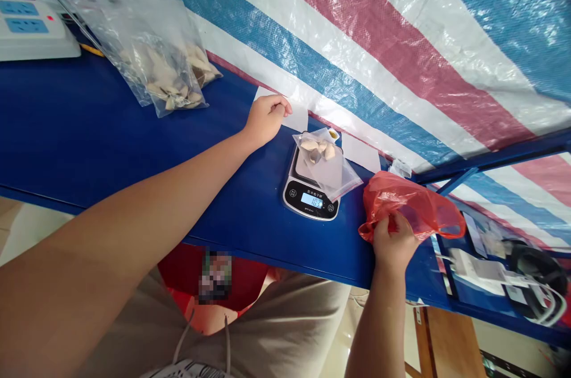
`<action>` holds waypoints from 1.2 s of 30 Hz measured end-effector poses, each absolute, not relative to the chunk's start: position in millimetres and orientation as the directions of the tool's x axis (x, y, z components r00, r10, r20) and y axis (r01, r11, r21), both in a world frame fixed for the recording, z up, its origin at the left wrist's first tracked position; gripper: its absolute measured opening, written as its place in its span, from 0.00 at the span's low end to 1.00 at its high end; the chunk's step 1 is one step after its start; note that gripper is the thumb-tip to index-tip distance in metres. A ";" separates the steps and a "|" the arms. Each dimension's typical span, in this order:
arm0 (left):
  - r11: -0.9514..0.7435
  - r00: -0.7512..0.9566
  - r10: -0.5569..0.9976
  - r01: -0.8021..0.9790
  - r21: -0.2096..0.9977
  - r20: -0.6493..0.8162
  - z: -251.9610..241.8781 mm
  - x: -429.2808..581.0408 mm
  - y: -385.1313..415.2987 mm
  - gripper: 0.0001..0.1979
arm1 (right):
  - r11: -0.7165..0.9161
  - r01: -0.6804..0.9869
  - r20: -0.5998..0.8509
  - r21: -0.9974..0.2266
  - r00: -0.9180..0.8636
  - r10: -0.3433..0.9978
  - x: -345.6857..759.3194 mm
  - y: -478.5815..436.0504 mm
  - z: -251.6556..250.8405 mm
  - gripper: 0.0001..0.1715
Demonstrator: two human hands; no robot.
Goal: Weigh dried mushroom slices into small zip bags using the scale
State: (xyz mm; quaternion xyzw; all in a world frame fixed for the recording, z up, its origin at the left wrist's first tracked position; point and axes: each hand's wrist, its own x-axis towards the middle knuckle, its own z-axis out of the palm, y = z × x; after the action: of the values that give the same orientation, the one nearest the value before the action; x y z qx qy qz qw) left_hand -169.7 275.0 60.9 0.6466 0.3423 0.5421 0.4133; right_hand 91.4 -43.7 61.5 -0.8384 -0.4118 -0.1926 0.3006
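We seem to be weighing — a small clear bag of pale pieces [328, 163] lies on the black kitchen scale [311, 194], our left hand [266, 119] with fingers curled together on a white paper slip [298, 117], our right hand [392, 242] with fingers clamped on a red plastic bag [414, 208] — next calls for a gentle lift.

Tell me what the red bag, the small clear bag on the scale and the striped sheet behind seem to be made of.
The red bag: thin, glossy plastic film; it crumples softly in the right hand. The clear bag on the scale: transparent plastic, smooth; pale pieces show through. The striped sheet: probably woven plastic tarpaulin; fine weave grain, shiny wrinkles.
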 end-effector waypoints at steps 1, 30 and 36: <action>-0.422 0.178 0.892 -0.008 0.907 0.416 61.2 -169.7 274.8 0.16 | -0.482 0.808 0.565 -0.339 0.585 0.582 91.8 -43.8 62.3 0.16; -0.422 0.193 0.890 0.008 0.906 0.413 57.1 -168.3 275.3 0.17 | -0.294 0.801 0.655 -0.522 0.597 0.463 78.2 -49.2 58.4 0.22; -0.422 0.194 0.887 -0.023 0.906 0.418 55.4 -168.3 276.9 0.15 | -0.241 0.762 0.714 -0.601 0.647 0.266 69.1 -49.2 62.2 0.20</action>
State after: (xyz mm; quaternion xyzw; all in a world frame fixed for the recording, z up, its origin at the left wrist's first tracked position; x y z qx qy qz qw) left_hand -168.3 276.9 55.4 0.6475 0.3337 0.5402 0.4214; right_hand 69.1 -49.2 62.2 -0.7495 -0.3429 -0.2424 0.5118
